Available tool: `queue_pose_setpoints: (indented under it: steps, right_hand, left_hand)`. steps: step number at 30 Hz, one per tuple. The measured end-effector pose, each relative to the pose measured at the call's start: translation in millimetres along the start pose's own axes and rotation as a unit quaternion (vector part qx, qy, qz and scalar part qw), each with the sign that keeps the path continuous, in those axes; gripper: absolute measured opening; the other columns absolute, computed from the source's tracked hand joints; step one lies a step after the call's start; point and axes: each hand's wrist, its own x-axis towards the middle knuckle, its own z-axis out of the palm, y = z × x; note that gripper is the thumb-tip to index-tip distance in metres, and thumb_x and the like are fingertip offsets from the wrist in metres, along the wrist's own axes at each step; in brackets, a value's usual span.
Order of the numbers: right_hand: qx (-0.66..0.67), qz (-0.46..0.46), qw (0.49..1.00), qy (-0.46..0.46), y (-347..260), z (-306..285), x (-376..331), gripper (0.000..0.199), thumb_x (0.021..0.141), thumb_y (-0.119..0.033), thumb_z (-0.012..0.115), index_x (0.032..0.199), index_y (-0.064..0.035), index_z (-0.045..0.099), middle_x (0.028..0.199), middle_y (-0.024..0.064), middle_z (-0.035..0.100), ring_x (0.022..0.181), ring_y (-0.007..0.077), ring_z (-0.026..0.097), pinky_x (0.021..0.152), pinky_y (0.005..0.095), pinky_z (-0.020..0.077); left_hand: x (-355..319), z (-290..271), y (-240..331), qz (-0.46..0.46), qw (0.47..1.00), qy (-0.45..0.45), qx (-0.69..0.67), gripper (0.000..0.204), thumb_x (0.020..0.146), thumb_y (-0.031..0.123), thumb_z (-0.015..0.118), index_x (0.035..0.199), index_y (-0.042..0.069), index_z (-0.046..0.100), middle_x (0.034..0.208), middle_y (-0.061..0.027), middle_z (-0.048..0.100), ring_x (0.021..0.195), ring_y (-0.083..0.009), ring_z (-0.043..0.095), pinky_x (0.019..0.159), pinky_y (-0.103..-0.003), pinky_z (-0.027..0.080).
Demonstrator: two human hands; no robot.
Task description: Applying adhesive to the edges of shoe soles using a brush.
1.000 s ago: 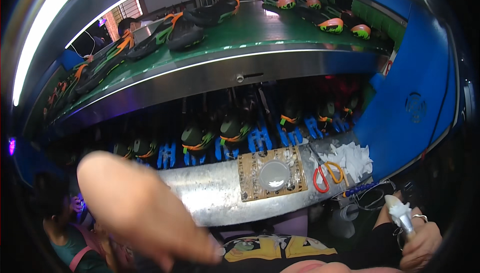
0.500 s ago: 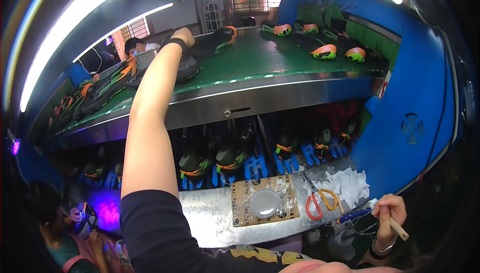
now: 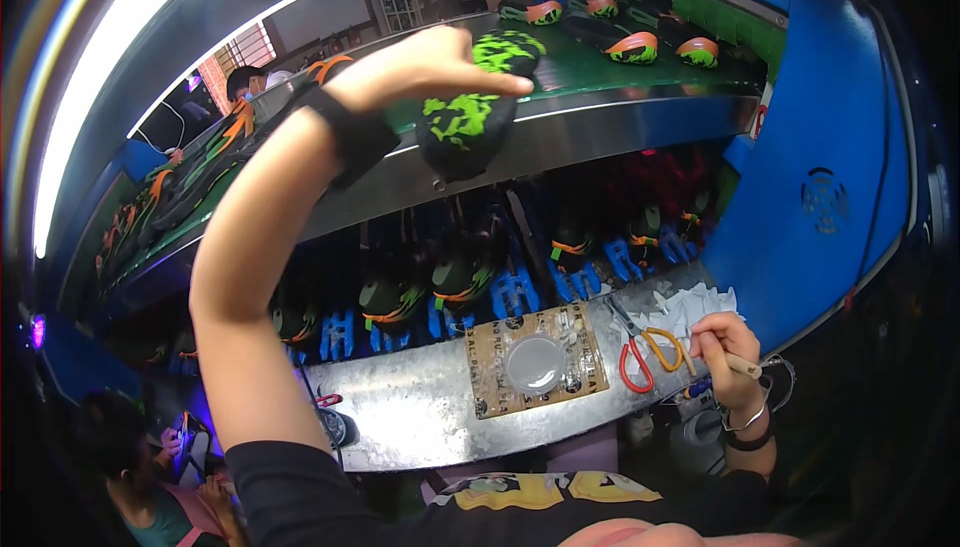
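Observation:
My left hand (image 3: 440, 69) reaches across the front edge of the green conveyor belt (image 3: 575, 82). It is closed around the middle of a black shoe sole with bright green patches (image 3: 462, 129). One end of the sole lies over the belt; the other hangs in front of the metal edge. At the right, my right hand (image 3: 728, 347) is closed on a wooden-handled tool (image 3: 743, 366) whose working end is hidden. Below it to the left lie scissors with red and orange handles (image 3: 636, 362).
Several orange, green and black shoe parts (image 3: 632, 48) rest on the belt. Shoes on blue holders (image 3: 513, 293) line the lower shelf. A round dish (image 3: 535, 364) sits on brown cardboard (image 3: 487, 387), with crumpled white paper (image 3: 690, 307) nearby. Another person (image 3: 130, 467) works at lower left.
My left hand has come back from farther left on the belt and now holds the sole in front of me. My right hand has moved up and left with the wooden-handled tool.

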Motion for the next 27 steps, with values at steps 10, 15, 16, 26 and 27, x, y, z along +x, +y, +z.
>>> queue_pose_setpoints:
  steps: [10,15,16,26,27]
  right_hand:
    - [-0.054,0.004,0.999,-0.009,4,5,0,0.020,0.089,-0.013,0.039,0.083,0.0016,0.052,0.068,0.0059,0.051,0.058,0.0119,0.046,0.054,0.0227,0.0373]
    - [-0.196,-0.036,0.979,-0.043,13,-6,7,0.041,0.091,-0.028,0.035,0.070,0.0024,0.053,0.067,0.0078,0.050,0.059,0.0164,0.048,0.055,0.0258,0.0373]
    - [-0.193,0.021,0.980,-0.053,22,-12,4,0.042,0.091,-0.029,0.036,0.069,0.0022,0.054,0.067,0.0073,0.050,0.060,0.0151,0.048,0.054,0.0251,0.0372]
    - [0.129,0.249,0.955,-0.095,57,57,8,0.014,0.080,-0.005,0.055,0.089,0.0051,0.054,0.078,0.0102,0.059,0.068,0.0138,0.060,0.056,0.0196,0.0490]
    - [0.146,0.262,0.949,-0.097,60,62,7,0.019,0.081,-0.007,0.054,0.095,0.0058,0.053,0.078,0.0111,0.060,0.069,0.0164,0.062,0.056,0.0223,0.0519]
  left_hand:
    - [47,32,55,0.089,0.995,0.009,0.040,0.067,0.054,0.055,0.063,0.099,0.006,0.061,0.101,-0.0141,0.059,0.093,-0.0252,0.056,0.080,-0.033,0.043]
    - [29,16,24,0.123,0.982,0.027,-0.137,0.052,0.059,0.049,0.060,0.087,0.005,0.064,0.080,-0.0098,0.062,0.070,-0.0192,0.060,0.067,-0.031,0.047]
    - [1,19,26,0.152,0.941,-0.017,-0.303,0.052,0.062,0.048,0.059,0.090,0.004,0.062,0.076,-0.0108,0.061,0.069,-0.0189,0.059,0.063,-0.031,0.047]
    - [-155,201,-66,0.060,0.499,-0.064,-0.862,0.046,0.078,0.036,0.046,0.107,0.000,0.051,0.091,-0.0146,0.059,0.074,-0.0208,0.059,0.068,-0.030,0.047]
    - [-174,228,-67,-0.004,0.450,-0.086,-0.889,0.053,0.078,0.040,0.044,0.110,-0.002,0.048,0.093,-0.0183,0.058,0.075,-0.0237,0.060,0.068,-0.032,0.049]
